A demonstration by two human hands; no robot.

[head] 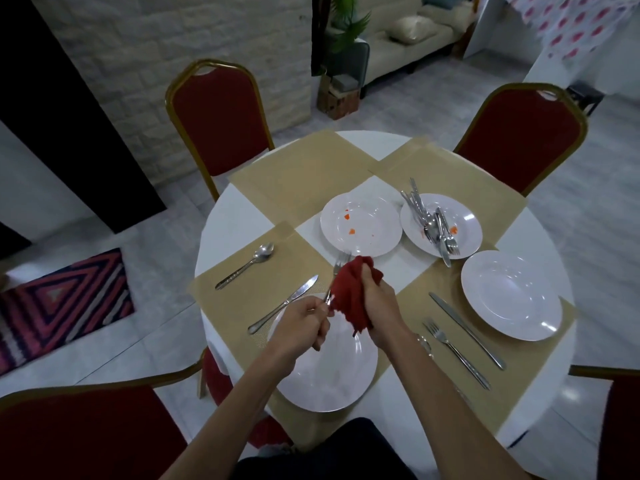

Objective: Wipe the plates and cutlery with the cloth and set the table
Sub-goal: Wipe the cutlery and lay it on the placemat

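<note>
My left hand (304, 323) grips the handle of a fork (338, 265) above the near white plate (346, 375). My right hand (379, 303) holds a red cloth (349, 292) bunched around the fork's shaft. A spoon (247, 265) and a knife (287, 301) lie on the near-left placemat. A clean plate (510, 294) sits at the right with a knife (465, 329) and fork (453, 351) beside it. Two plates stand in the middle: one (360, 225) has orange smears, the other (460, 216) carries a pile of cutlery (431, 220).
The round white table (360, 140) carries tan placemats (304, 174). Red chairs with gold frames stand at the far left (218, 119), far right (523, 136), near left (79, 438) and near right (620, 424). A patterned rug (62, 303) lies on the floor.
</note>
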